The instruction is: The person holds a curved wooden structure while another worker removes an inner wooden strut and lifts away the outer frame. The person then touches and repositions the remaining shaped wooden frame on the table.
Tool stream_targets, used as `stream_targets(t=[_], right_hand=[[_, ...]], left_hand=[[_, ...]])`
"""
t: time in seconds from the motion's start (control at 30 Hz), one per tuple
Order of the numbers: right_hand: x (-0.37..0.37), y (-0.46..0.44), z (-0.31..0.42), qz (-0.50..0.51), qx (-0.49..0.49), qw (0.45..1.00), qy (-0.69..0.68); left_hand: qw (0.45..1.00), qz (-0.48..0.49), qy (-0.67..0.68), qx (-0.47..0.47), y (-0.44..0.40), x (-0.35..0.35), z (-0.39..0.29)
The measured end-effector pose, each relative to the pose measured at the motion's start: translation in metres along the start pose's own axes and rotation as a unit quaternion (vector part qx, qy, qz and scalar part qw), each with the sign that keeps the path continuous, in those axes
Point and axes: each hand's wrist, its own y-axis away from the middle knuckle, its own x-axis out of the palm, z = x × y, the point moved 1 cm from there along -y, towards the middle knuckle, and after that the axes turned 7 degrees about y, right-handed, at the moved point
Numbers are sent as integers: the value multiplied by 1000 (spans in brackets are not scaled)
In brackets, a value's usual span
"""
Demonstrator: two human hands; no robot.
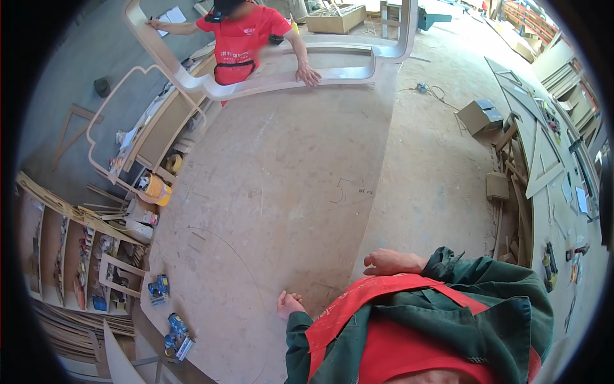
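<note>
My left hand [290, 304] is over the large wooden board near its front edge, fingers loosely bent, slightly apart and holding nothing visible. To its right, my right hand [391, 262] is in front of the red apron [358, 301], loosely curved with nothing visible in it. Pencil marks [350, 189] show on the board [288, 160] beyond both hands. At the far end a person in a red shirt [242, 38] has a hand on a large curved wooden frame [256, 83], and their other hand is at the frame's left side.
Two blue power tools [158, 289] [178, 336] lie at the board's left edge. Shelves with tools [70, 256] and a yellow bucket [155, 189] stand at left. A cardboard box [480, 117], a small corded tool [422, 88] and a bench with tools [543, 211] are at right.
</note>
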Motion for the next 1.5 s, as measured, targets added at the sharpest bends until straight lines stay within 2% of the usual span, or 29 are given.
stream_targets(t=[0.47, 0.53, 0.93, 1.1, 1.23, 1.33, 1.5], right_hand=[[-12, 5, 9, -12, -27, 1000, -6], [-16, 7, 13, 63, 23, 998, 7], [-10, 4, 6, 67, 19, 997, 24], [-22, 12, 21, 77, 46, 996, 23], [-11, 8, 11, 58, 38, 997, 12], [-5, 4, 5, 1, -16, 1000, 7], [-4, 5, 4, -4, -9, 1000, -1]], left_hand=[[1000, 2, 4, 2, -5, -1, 7], [1000, 5, 4, 13, -8, -4, 13], [1000, -1, 1, -1, -6, -1, 9], [1000, 6, 12, 0, -8, -2, 8], [1000, 6, 8, 2, -7, -2, 9], [1000, 3, 9, 2, -8, -2, 8], [1000, -1, 15, -3, -3, 0, 4]])
